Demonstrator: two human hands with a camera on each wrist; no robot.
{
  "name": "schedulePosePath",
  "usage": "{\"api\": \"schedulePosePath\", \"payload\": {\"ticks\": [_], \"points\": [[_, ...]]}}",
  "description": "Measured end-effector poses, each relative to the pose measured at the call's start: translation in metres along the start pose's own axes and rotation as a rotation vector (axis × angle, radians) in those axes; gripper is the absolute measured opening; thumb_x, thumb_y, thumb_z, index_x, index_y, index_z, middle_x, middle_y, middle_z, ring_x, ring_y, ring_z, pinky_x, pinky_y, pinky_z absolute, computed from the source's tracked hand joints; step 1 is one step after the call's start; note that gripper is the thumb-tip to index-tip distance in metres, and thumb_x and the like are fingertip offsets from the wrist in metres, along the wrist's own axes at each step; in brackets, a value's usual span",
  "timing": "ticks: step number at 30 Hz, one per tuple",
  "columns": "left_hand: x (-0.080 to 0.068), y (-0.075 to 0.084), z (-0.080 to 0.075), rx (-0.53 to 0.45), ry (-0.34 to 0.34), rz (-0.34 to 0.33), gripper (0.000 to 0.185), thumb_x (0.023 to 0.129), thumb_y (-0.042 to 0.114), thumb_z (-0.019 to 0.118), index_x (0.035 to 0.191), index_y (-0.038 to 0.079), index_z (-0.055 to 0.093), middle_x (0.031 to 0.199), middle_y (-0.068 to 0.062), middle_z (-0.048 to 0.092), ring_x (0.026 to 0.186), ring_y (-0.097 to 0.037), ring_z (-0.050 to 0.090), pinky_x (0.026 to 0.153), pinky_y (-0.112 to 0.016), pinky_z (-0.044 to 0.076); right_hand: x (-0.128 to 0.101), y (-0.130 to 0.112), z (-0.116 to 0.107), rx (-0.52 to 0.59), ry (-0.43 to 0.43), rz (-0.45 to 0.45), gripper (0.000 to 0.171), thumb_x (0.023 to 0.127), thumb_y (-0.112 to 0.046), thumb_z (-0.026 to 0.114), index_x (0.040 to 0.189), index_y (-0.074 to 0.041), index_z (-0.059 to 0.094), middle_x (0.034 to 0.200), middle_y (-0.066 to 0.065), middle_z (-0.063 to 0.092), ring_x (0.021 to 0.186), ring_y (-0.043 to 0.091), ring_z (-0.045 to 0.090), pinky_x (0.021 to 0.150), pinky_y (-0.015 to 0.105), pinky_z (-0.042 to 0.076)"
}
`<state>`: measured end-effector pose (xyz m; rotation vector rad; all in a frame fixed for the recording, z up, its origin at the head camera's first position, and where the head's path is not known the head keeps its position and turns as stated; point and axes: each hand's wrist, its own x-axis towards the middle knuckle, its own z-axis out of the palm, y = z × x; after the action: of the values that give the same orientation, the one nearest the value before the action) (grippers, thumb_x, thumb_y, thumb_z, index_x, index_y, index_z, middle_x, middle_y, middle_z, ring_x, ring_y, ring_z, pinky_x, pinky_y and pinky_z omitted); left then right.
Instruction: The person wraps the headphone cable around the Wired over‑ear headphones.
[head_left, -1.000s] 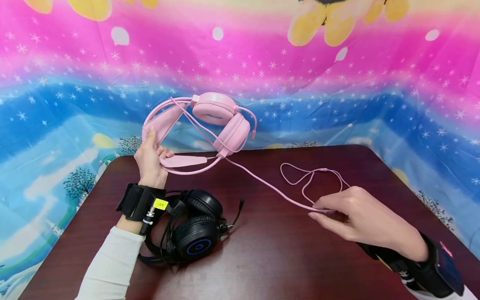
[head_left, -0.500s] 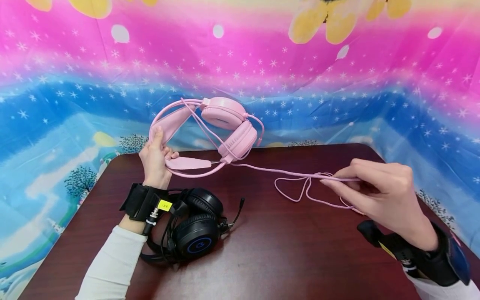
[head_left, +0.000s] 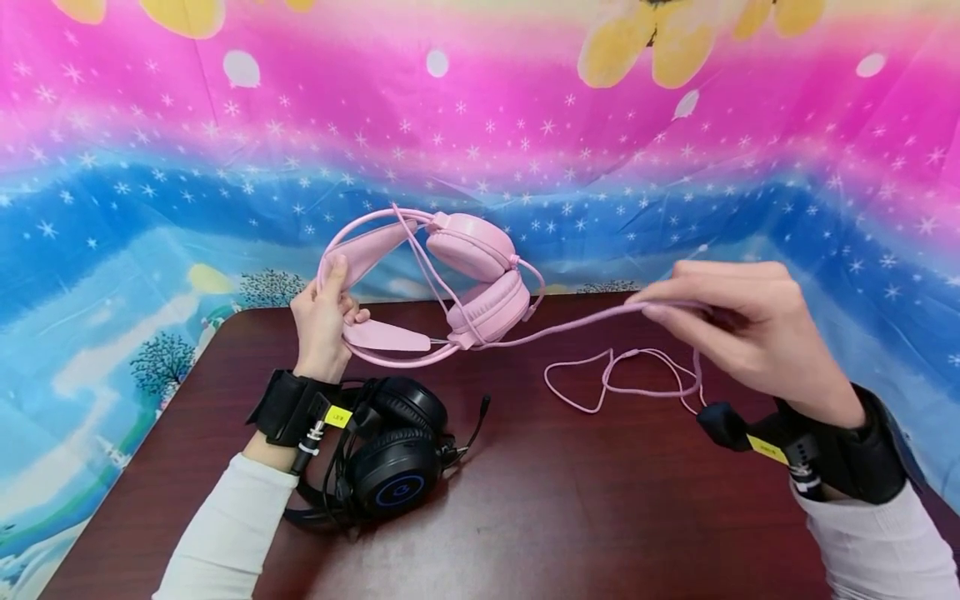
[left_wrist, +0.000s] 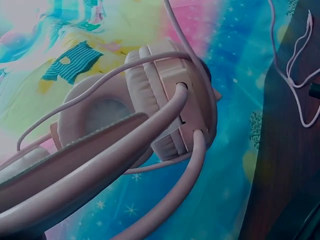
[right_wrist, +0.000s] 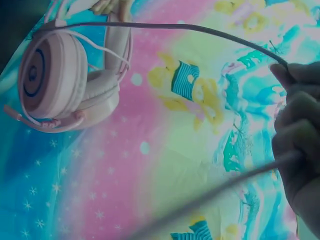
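Observation:
A pink headset (head_left: 491, 308) is held up at the left centre of the head view, ear cups toward the right. My left hand (head_left: 318, 325) grips its headband, thumb along the inner pad. In the left wrist view an ear cup (left_wrist: 185, 100) with the two headband tubes fills the middle. My right hand (head_left: 750, 325) pinches the pink cable (head_left: 570, 323) between thumb and fingertips, above the table at the right. From there the cable runs in a gentle curve to the lower ear cup, and the right wrist view shows another stretch leaving the curled fingers.
Below my left wrist a black headset (head_left: 393, 479) with a boom microphone (head_left: 476, 425) lies on the dark wooden table (head_left: 570, 500). Loose loops of thin pink cord (head_left: 573, 400) rest near my right hand. A colourful cloth backdrop (head_left: 480, 142) surrounds the table's back and sides.
My right hand has risen from low over the table, lifting the cable with it. My left hand and the pink headset have shifted slightly right and down.

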<state>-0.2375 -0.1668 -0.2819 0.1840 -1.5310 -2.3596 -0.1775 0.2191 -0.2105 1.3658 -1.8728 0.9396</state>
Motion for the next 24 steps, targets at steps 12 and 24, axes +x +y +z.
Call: {"api": "schedulePosePath", "payload": {"ticks": [12, 24], "points": [[-0.001, -0.003, 0.002, 0.048, -0.149, -0.057, 0.03, 0.116, 0.026, 0.05, 0.089, 0.016, 0.049, 0.056, 0.01, 0.029, 0.05, -0.002, 0.033, 0.056, -0.015, 0.039, 0.028, 0.018, 0.011, -0.072, 0.199, 0.11, 0.046, 0.1, -0.05, 0.073, 0.103, -0.006, 0.085, 0.067, -0.002, 0.04, 0.066, 0.004, 0.028, 0.067, 0.023, 0.021], [0.0, -0.006, 0.003, 0.094, -0.443, -0.145, 0.032, 0.119, 0.023, 0.037, 0.088, 0.016, 0.041, 0.058, 0.011, 0.024, 0.052, -0.001, 0.029, 0.057, -0.015, 0.034, 0.043, 0.04, 0.027, -0.034, 0.193, 0.189, 0.064, 0.099, -0.05, 0.069, 0.105, 0.013, 0.078, 0.069, -0.01, 0.042, 0.064, 0.007, 0.024, 0.064, 0.027, 0.018]]}}
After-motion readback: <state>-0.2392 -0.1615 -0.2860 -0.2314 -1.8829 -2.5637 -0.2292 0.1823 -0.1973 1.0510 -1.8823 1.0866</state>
